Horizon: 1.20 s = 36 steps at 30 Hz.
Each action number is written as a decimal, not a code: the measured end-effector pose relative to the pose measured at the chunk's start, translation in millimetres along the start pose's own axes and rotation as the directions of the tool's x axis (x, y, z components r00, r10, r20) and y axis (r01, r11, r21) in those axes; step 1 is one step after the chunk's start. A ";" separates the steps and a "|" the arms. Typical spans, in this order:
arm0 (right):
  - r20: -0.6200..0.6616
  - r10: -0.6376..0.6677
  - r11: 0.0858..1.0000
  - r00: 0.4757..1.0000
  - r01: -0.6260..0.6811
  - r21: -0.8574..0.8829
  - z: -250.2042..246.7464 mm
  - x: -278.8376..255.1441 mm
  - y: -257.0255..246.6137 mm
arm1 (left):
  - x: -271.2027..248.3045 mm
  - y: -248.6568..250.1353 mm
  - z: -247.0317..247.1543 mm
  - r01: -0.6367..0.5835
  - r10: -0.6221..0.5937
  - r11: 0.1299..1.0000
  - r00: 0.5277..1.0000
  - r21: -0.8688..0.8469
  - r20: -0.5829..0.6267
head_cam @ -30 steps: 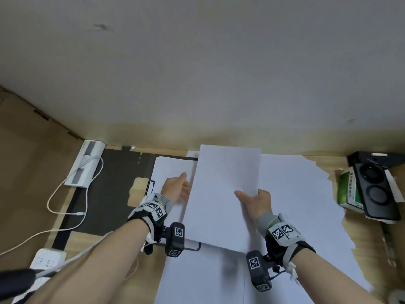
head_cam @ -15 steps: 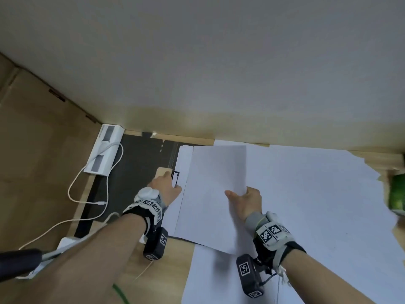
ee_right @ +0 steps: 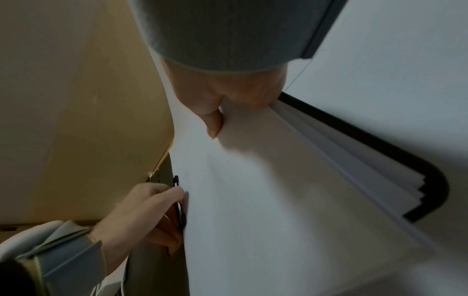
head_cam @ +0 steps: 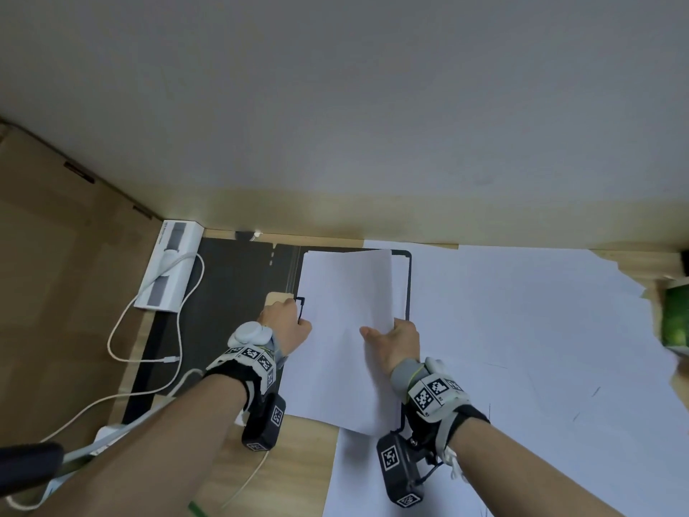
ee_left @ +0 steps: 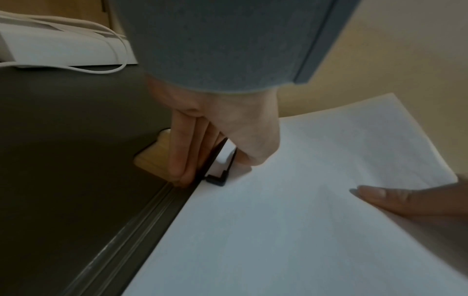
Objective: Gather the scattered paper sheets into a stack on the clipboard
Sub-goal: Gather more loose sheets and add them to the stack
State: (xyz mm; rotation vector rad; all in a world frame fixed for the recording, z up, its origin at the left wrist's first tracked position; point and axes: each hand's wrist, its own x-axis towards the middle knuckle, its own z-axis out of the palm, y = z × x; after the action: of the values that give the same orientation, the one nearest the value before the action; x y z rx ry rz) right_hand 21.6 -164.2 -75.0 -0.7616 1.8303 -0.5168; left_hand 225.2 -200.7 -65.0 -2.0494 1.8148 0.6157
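A black clipboard (head_cam: 409, 278) lies on the desk with its wire clip (head_cam: 300, 305) at its left edge. My left hand (head_cam: 287, 322) pinches that clip (ee_left: 217, 178), thumb on the paper side and fingers on the outer side. My right hand (head_cam: 395, 341) grips the right edge of a stack of white sheets (head_cam: 346, 330), thumb on top. The stack (ee_right: 253, 190) lies over the clipboard rim (ee_right: 380, 144), its right edge lifted and fanned. More loose sheets (head_cam: 522, 330) cover the desk to the right.
A dark mat (head_cam: 223, 311) lies under the clipboard's left side. A white box (head_cam: 169, 270) with a white cable (head_cam: 149, 330) sits at the back left. A green box (head_cam: 675, 315) is at the right edge. The wall runs close behind.
My right hand has carried the stack left onto the clipboard. My left hand left the stack's edge and took hold of the clip.
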 end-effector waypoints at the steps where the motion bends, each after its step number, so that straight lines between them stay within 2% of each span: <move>1: 0.002 0.009 1.000 1.000 -0.009 0.007 -1.1 0.6 1.4 | 1.2 0.2 0.9 0.002 -0.002 1.000 1.000 0.001 0.004; 8: 0.098 0.017 0.995 0.995 -0.027 0.100 -24.1 7.3 11.5 | 2.8 0.1 8.7 0.059 -0.057 0.996 0.998 -0.067 0.032; 12: 0.051 0.043 0.978 0.998 -0.053 0.202 -66.3 10.5 17.4 | -6.9 18.2 1.1 0.134 -0.148 0.986 0.977 -0.100 -0.152; 13: 0.041 0.052 0.971 0.998 -0.060 0.233 -79.9 11.5 19.5 | -8.9 27.7 -2.5 0.121 -0.145 0.984 0.971 -0.128 -0.193; 15: -0.008 0.051 0.965 0.999 -0.047 0.258 -113.2 13.9 29.5 | -10.8 57.4 -6.8 0.051 -0.091 0.983 0.971 -0.179 -0.223; 20: -0.149 0.092 0.966 0.985 -0.051 0.255 -186.8 18.7 63.2 | -17.3 153.8 -6.9 -0.132 0.087 0.953 0.981 -0.271 -0.172; 22: -0.203 0.112 0.968 0.973 -0.061 0.243 -203.2 22.7 76.1 | -27.1 187.5 -4.2 -0.197 0.151 0.918 0.976 -0.345 -0.154; 25: -0.276 0.135 0.969 0.952 -0.068 0.239 -228.7 32.1 96.7 | -36.7 235.8 12.0 -0.325 0.296 0.861 0.946 -0.391 -0.136; 27: -0.268 0.151 0.965 0.951 -0.083 0.250 -235.3 38.4 103.1 | -37.0 254.4 28.2 -0.394 0.412 0.860 0.911 -0.325 -0.014; 29: -0.227 0.163 0.962 0.960 -0.104 0.251 -234.0 43.3 103.7 | -37.6 261.4 40.5 -0.405 0.441 0.874 0.893 -0.267 0.092; 33: -0.121 0.129 0.976 0.984 -0.105 0.192 -214.2 49.6 95.7 | -41.5 257.9 52.9 -0.434 0.460 0.865 0.886 -0.254 0.053; 36: -0.101 0.108 0.990 0.989 -0.098 0.102 -200.2 49.8 83.4 | -40.2 255.2 54.8 -0.425 0.467 0.849 0.882 -0.313 0.068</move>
State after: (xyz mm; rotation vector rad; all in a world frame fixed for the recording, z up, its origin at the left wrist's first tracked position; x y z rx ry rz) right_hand -199.2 -140.9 -89.1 -0.5807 1.9172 -0.5834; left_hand -36.8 -171.7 -81.6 -1.6789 2.2403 1.1889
